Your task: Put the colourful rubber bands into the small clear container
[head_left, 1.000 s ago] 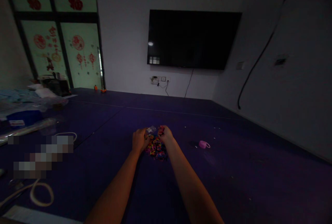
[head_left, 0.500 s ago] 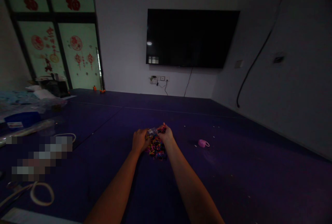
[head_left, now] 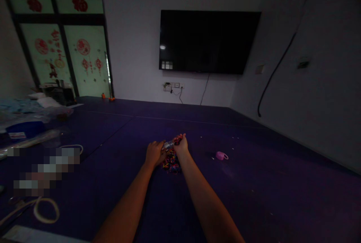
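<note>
My left hand point(head_left: 153, 153) is wrapped round a small clear plastic jar point(head_left: 168, 145), tilted on its side with its far end toward my other hand. In my right hand point(head_left: 182, 148), fingers curl round a clump of small colourful elastic bands point(head_left: 178, 140), close by the jar's end. Below and between both hands lies a pile of the same elastic bands point(head_left: 171, 165), mostly dark with pink, yellow and blue among them. To the right, a pink cap with a loop point(head_left: 220, 156) rests on the dark purple floor covering point(head_left: 254, 205).
On the left lie a white cable point(head_left: 46, 211), a blue basin point(head_left: 25, 129) and plastic wrapping point(head_left: 50, 112). Small white scraps dot the floor to the right. A television point(head_left: 208, 42) hangs on the far wall; a black cable point(head_left: 278, 66) runs down the right wall.
The jar has tipped flatter, its end now pointing at my right hand. My right hand has turned slightly and shifted a little right, its clump of bands facing the jar.
</note>
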The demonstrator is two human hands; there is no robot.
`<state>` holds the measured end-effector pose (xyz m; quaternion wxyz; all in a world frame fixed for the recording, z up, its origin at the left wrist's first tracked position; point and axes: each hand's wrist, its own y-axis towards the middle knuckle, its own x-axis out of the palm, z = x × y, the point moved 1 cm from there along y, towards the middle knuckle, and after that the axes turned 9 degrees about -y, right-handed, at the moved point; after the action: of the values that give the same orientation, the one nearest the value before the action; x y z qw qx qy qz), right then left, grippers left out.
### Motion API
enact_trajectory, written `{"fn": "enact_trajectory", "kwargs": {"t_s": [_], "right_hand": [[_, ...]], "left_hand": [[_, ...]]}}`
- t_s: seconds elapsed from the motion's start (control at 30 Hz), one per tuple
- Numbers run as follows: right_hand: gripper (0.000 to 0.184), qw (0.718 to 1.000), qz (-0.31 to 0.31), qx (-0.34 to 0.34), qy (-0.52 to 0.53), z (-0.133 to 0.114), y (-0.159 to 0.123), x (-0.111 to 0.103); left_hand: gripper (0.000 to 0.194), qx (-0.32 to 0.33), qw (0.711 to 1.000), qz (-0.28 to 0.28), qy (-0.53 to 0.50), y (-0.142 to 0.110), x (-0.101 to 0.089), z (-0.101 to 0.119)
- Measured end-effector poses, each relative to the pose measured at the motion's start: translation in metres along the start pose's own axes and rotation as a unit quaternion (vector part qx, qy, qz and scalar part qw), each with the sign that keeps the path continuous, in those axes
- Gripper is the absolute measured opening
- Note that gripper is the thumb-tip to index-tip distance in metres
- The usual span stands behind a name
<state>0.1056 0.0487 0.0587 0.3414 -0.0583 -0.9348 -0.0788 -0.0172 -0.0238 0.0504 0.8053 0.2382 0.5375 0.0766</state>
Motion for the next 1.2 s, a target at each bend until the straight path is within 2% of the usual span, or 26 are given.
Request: {"fn": "enact_trajectory", "kwargs": {"t_s": [0.17, 0.57, 0.77, 1.03, 1.2], "right_hand": [[0.046, 0.998, 0.038, 0.027, 0.040, -0.001, -0.004, 0.004], [0.040, 0.996, 0.064, 0.027, 0.055, -0.001, -0.006, 0.010], [0.035, 0.998, 0.059, 0.017, 0.033, 0.003, -0.004, 0.009], [0.016, 0.999, 0.030, -0.016, -0.004, 0.005, -0.009, 0.011], [0.018, 1.000, 0.008, -0.024, -0.016, 0.004, -0.012, 0.012]], "left_hand": [[0.054, 0.008, 1.000, -0.005, 0.006, 0.000, 0.001, 0.004], [0.054, 0.001, 1.000, 0.003, 0.008, 0.000, 0.002, 0.004], [0.054, -0.002, 1.000, 0.006, 0.008, -0.001, 0.001, 0.004], [0.052, -0.016, 1.000, 0.006, 0.008, -0.001, -0.001, 0.004], [0.051, -0.031, 0.999, 0.007, 0.010, -0.001, -0.002, 0.004]]}}
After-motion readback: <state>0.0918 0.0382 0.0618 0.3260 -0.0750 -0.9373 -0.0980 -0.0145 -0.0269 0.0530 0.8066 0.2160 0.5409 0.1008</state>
